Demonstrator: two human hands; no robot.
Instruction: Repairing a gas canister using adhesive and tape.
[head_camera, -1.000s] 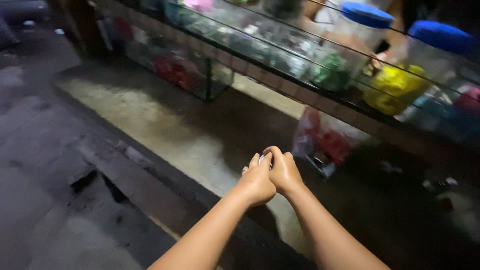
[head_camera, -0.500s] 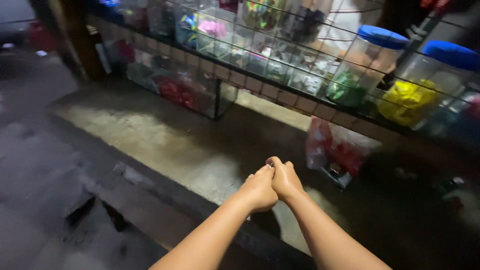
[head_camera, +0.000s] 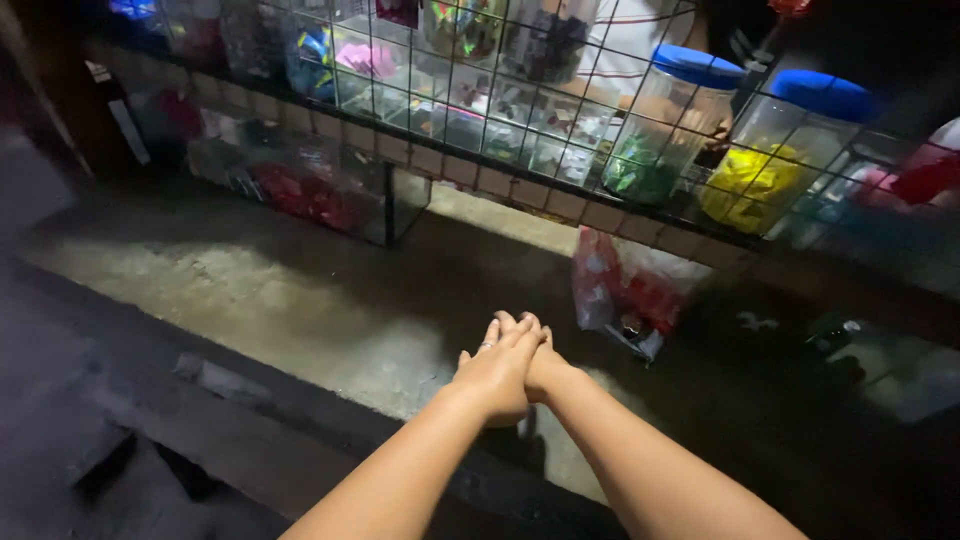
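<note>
A second ago both hands were balled together around something small and pale; now the left hand (head_camera: 493, 372) lies flattened, fingers straight, over the right hand (head_camera: 545, 368), and the pale thing no longer shows, so whether either hand grips it I cannot tell. They hang over the concrete floor (head_camera: 300, 300), near a plastic bag (head_camera: 625, 285) below the wire shelf (head_camera: 520, 185) of blue-lidded jars (head_camera: 670, 120)

Both forearms are seen bare, no sleeves in frame. A thin ring (head_camera: 486, 346) is worn on a finger of the left hand (head_camera: 497, 368). No watch or bracelet is seen; right hand (head_camera: 545, 366) mostly covered.
</note>
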